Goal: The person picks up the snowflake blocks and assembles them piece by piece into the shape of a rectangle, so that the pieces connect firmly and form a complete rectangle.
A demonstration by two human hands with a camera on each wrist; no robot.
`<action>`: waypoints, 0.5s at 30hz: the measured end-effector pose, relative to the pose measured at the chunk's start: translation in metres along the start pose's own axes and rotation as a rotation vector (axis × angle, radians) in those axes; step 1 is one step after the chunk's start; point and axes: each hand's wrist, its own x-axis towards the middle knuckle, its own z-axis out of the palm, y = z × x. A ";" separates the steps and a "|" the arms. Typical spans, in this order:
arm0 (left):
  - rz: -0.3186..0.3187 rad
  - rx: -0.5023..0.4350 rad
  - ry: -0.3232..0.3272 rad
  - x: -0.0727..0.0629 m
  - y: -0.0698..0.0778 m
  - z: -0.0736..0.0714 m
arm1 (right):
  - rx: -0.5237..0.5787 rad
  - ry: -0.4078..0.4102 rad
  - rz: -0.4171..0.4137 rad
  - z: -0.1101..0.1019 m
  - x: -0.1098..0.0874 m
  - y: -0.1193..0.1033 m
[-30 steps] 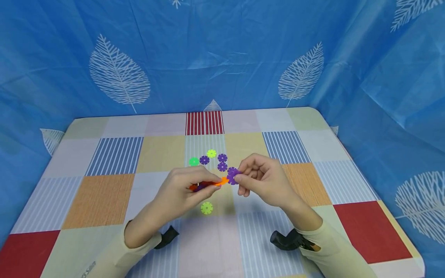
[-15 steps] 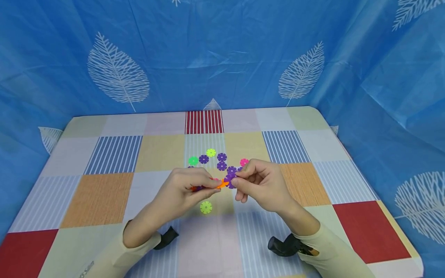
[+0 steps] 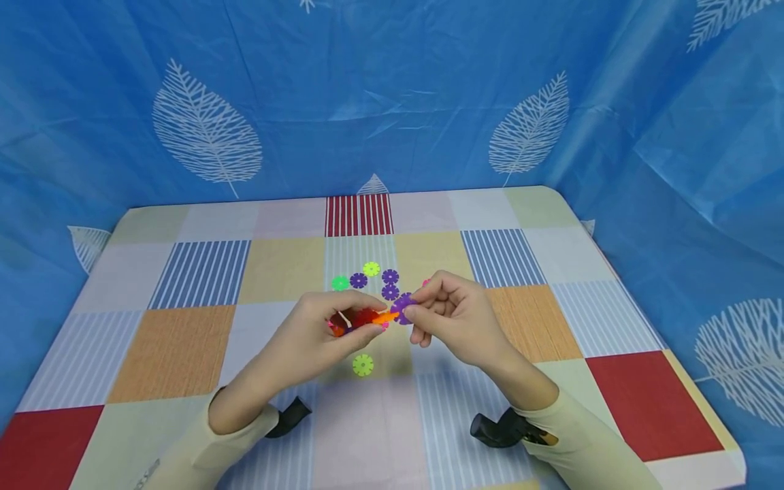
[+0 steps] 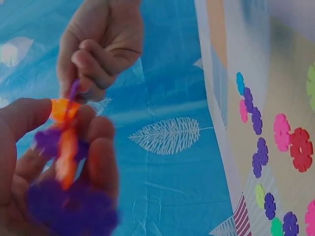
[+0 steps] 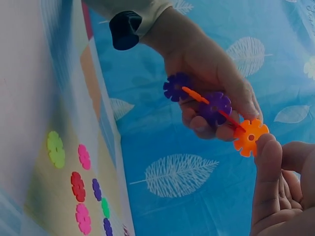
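Observation:
My left hand (image 3: 318, 331) holds a short chain of snowflake-shaped plastic discs (image 5: 216, 108) joined edge to edge. Purple, orange and red pieces alternate along it, ending in an orange disc (image 5: 251, 137) beyond the left fingertips. Between thumb and finger, my right hand (image 3: 461, 316) pinches a purple disc (image 3: 401, 308). That purple disc stands edge-on against the orange end piece in the left wrist view; whether the slots are interlocked I cannot tell. Both hands are raised over the table, and the left fingers hide part of the chain in the head view.
Loose discs lie on the patchwork tablecloth (image 3: 380, 422): a yellow-green one (image 3: 363, 365) in front, and green (image 3: 340, 283), yellow (image 3: 371, 269) and purple (image 3: 390, 276) ones behind the hands. Red (image 4: 301, 150) and pink (image 4: 282, 132) discs show too. A blue curtain (image 3: 380, 102) surrounds the table.
The right hand has shifted slightly left with the purple disc, bringing it closer to the left hand. The left hand's grip has tilted, so more of the red piece shows.

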 end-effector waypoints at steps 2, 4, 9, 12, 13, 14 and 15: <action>-0.065 -0.041 -0.032 0.000 -0.001 -0.002 | -0.003 0.010 0.026 0.000 0.001 0.002; -0.122 -0.091 -0.057 0.000 -0.002 -0.005 | -0.007 0.020 0.047 -0.001 0.001 0.003; -0.169 -0.192 -0.090 -0.001 -0.002 -0.011 | -0.018 0.028 0.082 -0.001 0.001 0.006; -0.181 -0.220 -0.102 -0.001 -0.002 -0.013 | -0.014 0.026 0.091 -0.001 0.001 0.006; -0.185 -0.223 -0.105 0.000 -0.002 -0.013 | -0.012 0.026 0.092 -0.001 0.001 0.006; -0.192 -0.224 -0.111 0.000 -0.001 -0.013 | -0.008 0.025 0.092 -0.001 0.001 0.006; -0.198 -0.215 -0.119 0.000 -0.001 -0.013 | -0.005 0.023 0.090 0.000 0.001 0.006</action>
